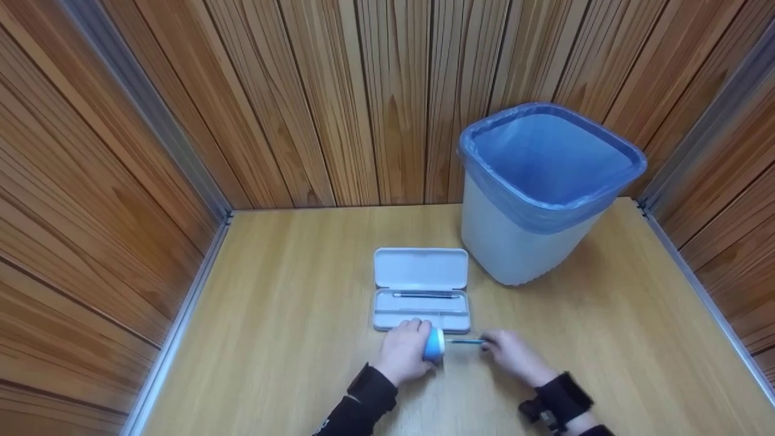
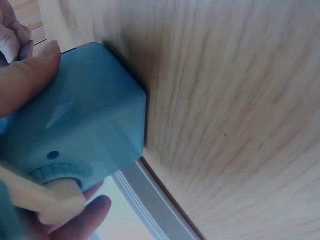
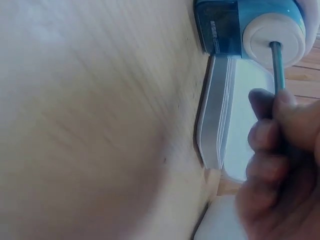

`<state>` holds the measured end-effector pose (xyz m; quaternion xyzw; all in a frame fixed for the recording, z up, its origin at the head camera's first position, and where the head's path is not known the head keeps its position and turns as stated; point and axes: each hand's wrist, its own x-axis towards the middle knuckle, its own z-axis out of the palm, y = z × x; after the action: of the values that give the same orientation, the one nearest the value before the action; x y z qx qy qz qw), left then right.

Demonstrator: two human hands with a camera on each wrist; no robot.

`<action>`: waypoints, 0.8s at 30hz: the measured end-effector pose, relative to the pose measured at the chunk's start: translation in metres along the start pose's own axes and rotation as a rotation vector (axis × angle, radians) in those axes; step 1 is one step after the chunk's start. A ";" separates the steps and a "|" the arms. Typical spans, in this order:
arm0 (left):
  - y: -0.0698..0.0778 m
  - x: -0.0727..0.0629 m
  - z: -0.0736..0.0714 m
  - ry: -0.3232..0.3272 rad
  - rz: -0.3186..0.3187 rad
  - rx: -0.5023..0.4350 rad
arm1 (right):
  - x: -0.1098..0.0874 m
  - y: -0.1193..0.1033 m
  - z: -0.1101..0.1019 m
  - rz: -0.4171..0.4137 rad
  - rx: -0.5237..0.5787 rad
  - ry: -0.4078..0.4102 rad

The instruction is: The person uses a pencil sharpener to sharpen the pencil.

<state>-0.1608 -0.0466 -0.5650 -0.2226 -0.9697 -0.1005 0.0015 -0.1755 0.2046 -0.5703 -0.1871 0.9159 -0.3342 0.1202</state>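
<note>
A blue crank pencil sharpener (image 2: 95, 110) stands on the table in the left hand's (image 1: 407, 349) grip, its cream crank handle (image 2: 60, 197) turned toward the left wrist. The thumb (image 2: 30, 80) lies over the sharpener's top. From the right, my right hand (image 1: 511, 354) pinches a blue-green pencil (image 3: 278, 67) between thumb and index finger. The pencil's far end is in the hole of the sharpener's white round front (image 3: 260, 42). Right behind the sharpener lies an opened pencil case (image 1: 421, 268), with pencils (image 1: 425, 295) in its tray.
A white bin (image 1: 514, 242) lined with a blue bag (image 1: 551, 157) stands at the back right of the wooden table (image 1: 290, 290). Wood-panelled walls (image 1: 393, 103) rise at the back and on both sides, with metal strips (image 1: 181, 309) along the table's side edges.
</note>
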 end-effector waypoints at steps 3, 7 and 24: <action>0.002 0.000 0.000 -0.020 -0.004 -0.019 | -0.014 0.015 -0.019 0.099 -0.017 0.056; 0.004 0.002 -0.002 -0.041 -0.019 -0.027 | -0.026 0.020 -0.041 0.126 -0.008 0.121; 0.005 0.003 0.001 0.013 -0.016 0.011 | 0.048 -0.025 -0.001 -0.027 -0.014 0.312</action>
<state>-0.1617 -0.0407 -0.5647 -0.2143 -0.9720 -0.0965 0.0084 -0.2125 0.1679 -0.5577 -0.1459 0.9232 -0.3542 -0.0293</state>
